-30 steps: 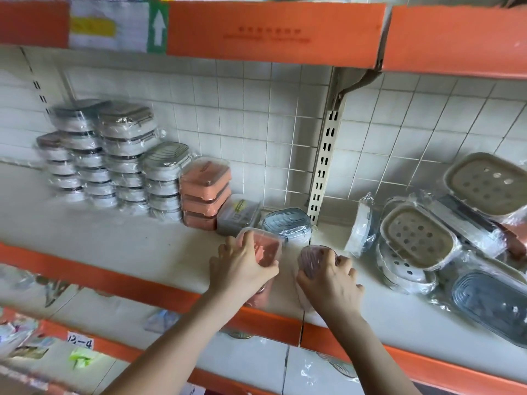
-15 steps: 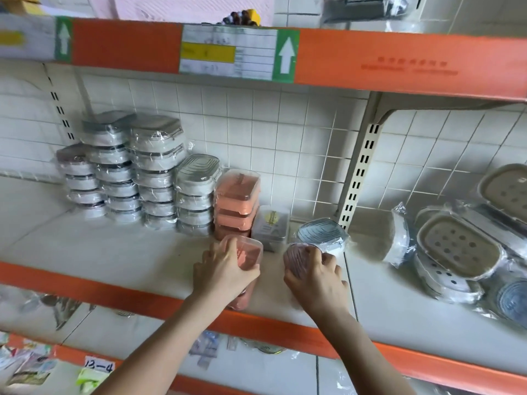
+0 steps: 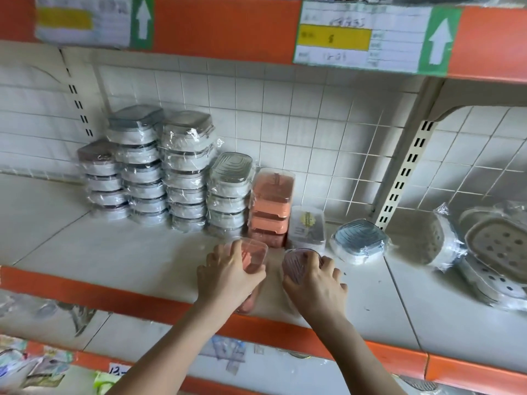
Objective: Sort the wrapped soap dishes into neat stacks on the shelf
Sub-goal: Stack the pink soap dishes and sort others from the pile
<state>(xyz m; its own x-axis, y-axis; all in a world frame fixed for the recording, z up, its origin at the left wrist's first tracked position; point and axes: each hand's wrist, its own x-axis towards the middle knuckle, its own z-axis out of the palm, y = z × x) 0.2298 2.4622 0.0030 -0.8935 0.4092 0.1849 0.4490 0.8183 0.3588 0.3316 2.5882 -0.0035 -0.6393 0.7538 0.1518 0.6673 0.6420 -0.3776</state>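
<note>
On the white shelf (image 3: 119, 252), head view, both hands work near the front orange edge (image 3: 85, 289). L hand (image 3: 228, 273) sits on top of a pink lidded soap dish (image 3: 253, 256), fingers curled over its clear lid and spread a bit, thumb on the near right side. That dish tops a short pink stack; lower ones mostly hidden by hand & wrist, so can't count them. R hand (image 3: 315, 280) grips a mauve wrapped soap dish (image 3: 296, 263), fingers curled round its right rim, thumb on the near left side. Dish is tilted toward the camera, just beside the pink one, a narrow gap between.

Behind the hands, at the tiled back wall (image 3: 285, 124): grey wrapped stacks (image 3: 182, 172) in four neat columns w/ a shorter brownish-lidded column (image 3: 99, 178) at far left. Next right, an orange stack (image 3: 271, 206), 3 high, touching the grey column beside it. Then a clear lidded box (image 3: 306, 226) w/ a yellow label, just beside the orange stack. A blue wrapped dish (image 3: 359, 240) lies tilted right of that, near the slotted upright (image 3: 405, 178).

Past the upright, loose beige wrapped dishes (image 3: 496, 246) lie in an untidy heap, some on edge. Overhead, price labels (image 3: 362, 35) w/ green arrows on the upper shelf lip; text blurred. Lower shelf goods too blurred to tell.
</note>
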